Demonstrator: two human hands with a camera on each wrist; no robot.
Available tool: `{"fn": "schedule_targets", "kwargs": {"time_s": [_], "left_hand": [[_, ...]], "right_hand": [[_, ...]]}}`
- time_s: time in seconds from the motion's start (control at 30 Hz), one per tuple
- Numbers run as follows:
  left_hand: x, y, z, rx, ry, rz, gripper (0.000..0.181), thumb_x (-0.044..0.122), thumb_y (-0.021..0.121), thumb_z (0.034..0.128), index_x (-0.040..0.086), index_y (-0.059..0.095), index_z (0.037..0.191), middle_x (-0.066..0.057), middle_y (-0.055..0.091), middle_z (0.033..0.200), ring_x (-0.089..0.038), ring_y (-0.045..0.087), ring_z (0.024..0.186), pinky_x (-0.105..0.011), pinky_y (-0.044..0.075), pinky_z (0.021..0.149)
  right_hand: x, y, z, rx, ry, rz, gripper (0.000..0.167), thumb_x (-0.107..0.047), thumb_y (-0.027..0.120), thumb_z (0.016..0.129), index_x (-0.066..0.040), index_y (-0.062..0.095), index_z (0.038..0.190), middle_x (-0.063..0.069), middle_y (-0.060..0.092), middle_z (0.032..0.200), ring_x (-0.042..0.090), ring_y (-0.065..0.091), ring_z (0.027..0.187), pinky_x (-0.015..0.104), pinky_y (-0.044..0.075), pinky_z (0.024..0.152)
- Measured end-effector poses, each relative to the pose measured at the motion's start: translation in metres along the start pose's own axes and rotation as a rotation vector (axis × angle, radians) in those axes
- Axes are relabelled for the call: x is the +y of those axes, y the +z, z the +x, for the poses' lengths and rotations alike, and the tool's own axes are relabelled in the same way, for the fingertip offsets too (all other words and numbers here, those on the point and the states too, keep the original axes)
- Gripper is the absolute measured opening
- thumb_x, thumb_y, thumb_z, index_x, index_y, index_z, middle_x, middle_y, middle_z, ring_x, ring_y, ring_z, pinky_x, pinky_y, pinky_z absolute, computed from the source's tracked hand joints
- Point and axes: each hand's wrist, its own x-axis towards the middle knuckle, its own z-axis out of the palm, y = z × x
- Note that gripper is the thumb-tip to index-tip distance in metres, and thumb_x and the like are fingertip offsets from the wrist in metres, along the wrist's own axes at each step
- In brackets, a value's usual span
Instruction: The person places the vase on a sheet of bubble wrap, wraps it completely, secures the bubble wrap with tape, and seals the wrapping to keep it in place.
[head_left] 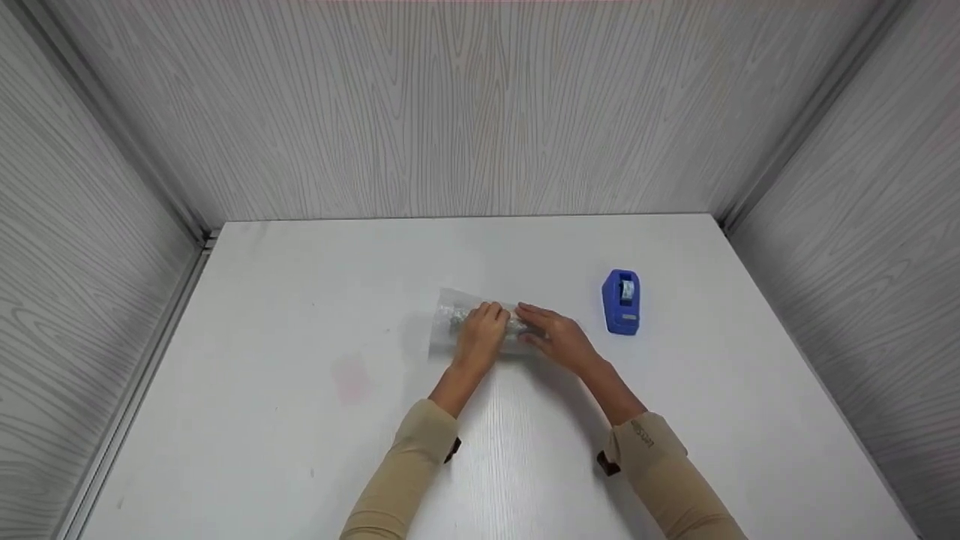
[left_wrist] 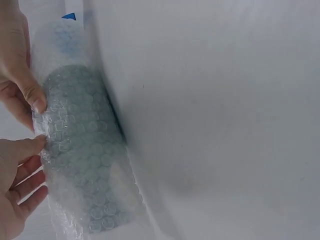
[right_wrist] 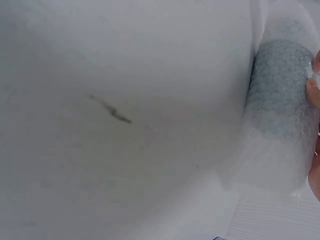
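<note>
A cylinder rolled in clear bubble wrap (head_left: 444,322) lies on its side on the white table, looking grey-green through the layers (left_wrist: 80,120) (right_wrist: 280,85). My left hand (head_left: 480,339) (left_wrist: 16,185) curls its fingers over the middle of the roll. Around its right part, my right hand (head_left: 568,343) (left_wrist: 15,62) holds on with fingers over the far side and thumb on the near side. Loose wrap extends past the cylinder's ends. Both hands touch the roll along one side in the wrist views, and what the cylinder is cannot be told.
A blue tape dispenser (head_left: 621,302) stands on the table to the right of my right hand. Wood-grain panels (head_left: 465,112) rise behind the table and on both sides. A faint pink stain (head_left: 351,377) marks the tabletop left of the hands.
</note>
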Motion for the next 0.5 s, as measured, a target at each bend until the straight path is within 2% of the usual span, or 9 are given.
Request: {"fn": "schedule_targets", "kwargs": {"time_s": [0.2, 0.3, 0.37, 0.5], "left_hand": [[-0.0008, 0.0036, -0.0027, 0.022, 0.027, -0.033, 0.013, -0.002, 0.064, 0.0775, 0.004, 0.065, 0.089, -0.007, 0.058, 0.091, -0.02, 0.057, 0.087, -0.028, 0.048, 0.077], [-0.0009, 0.0049, -0.0033, 0.026, 0.041, -0.036, 0.014, -0.004, 0.061, 0.079, 0.003, 0.063, 0.091, -0.008, 0.058, 0.095, -0.021, 0.057, 0.091, -0.028, 0.047, 0.082], [-0.0006, 0.0055, -0.0046, -0.01, 0.051, -0.027, 0.018, -0.005, 0.058, 0.0805, 0.002, 0.062, 0.097, -0.009, 0.058, 0.101, -0.022, 0.056, 0.098, -0.028, 0.044, 0.088], [0.0004, 0.0034, -0.0057, -0.144, 0.041, -0.035, 0.026, -0.004, 0.052, 0.085, 0.001, 0.056, 0.11, -0.011, 0.055, 0.114, -0.025, 0.051, 0.111, -0.032, 0.037, 0.098]], "right_hand": [[-0.0009, -0.0025, 0.0015, -0.064, 0.072, 0.014, 0.05, -0.018, 0.067, 0.085, -0.004, 0.051, 0.13, 0.01, 0.05, 0.131, 0.026, 0.049, 0.116, 0.037, 0.04, 0.095], [-0.0008, -0.0038, 0.0027, -0.077, 0.08, 0.036, 0.053, -0.016, 0.069, 0.083, -0.002, 0.05, 0.131, 0.012, 0.049, 0.132, 0.027, 0.048, 0.118, 0.037, 0.039, 0.096], [-0.0012, -0.0041, 0.0031, -0.076, 0.071, 0.047, 0.054, -0.015, 0.07, 0.082, 0.0, 0.049, 0.13, 0.014, 0.048, 0.132, 0.028, 0.047, 0.118, 0.038, 0.038, 0.097], [-0.0016, -0.0038, 0.0036, -0.083, 0.071, 0.047, 0.055, -0.015, 0.07, 0.082, 0.001, 0.049, 0.131, 0.014, 0.047, 0.133, 0.028, 0.046, 0.119, 0.038, 0.037, 0.098]]}}
